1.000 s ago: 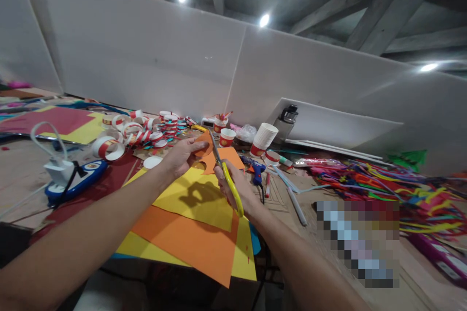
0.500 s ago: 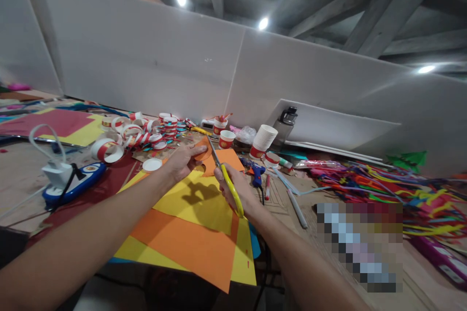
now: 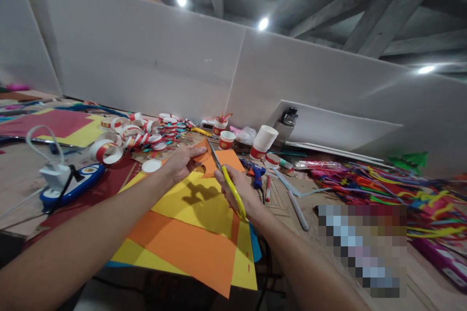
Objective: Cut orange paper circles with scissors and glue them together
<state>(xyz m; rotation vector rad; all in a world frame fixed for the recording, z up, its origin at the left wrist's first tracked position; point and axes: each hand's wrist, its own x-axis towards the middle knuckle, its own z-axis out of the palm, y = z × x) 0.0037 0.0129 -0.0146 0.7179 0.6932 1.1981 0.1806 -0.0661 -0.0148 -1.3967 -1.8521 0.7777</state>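
Note:
My left hand [image 3: 184, 160] pinches a small piece of orange paper [image 3: 203, 151] above the table. In my right hand [image 3: 233, 187] is a pair of scissors with yellow handles [image 3: 235, 193]; its metal blades point up and away, right at the edge of the orange piece. Whether the blades are parted is hard to make out. Below both hands lie a yellow sheet [image 3: 197, 199] and a larger orange sheet [image 3: 189, 248], overlapping. Another orange sheet [image 3: 228, 159] lies just beyond my right hand.
A blue glue gun [image 3: 258, 175] and a red pen [image 3: 268, 188] lie right of my hands. Behind stand stacked paper cups [image 3: 263, 142] and a dark bottle [image 3: 286, 129]. Cut cup rings [image 3: 105, 150] and a power strip [image 3: 73, 187] are at left, colourful pipe cleaners [image 3: 365, 184] at right.
Almost nothing differs. The view has shifted very slightly, while both hands keep their hold on the orange paper and the scissors.

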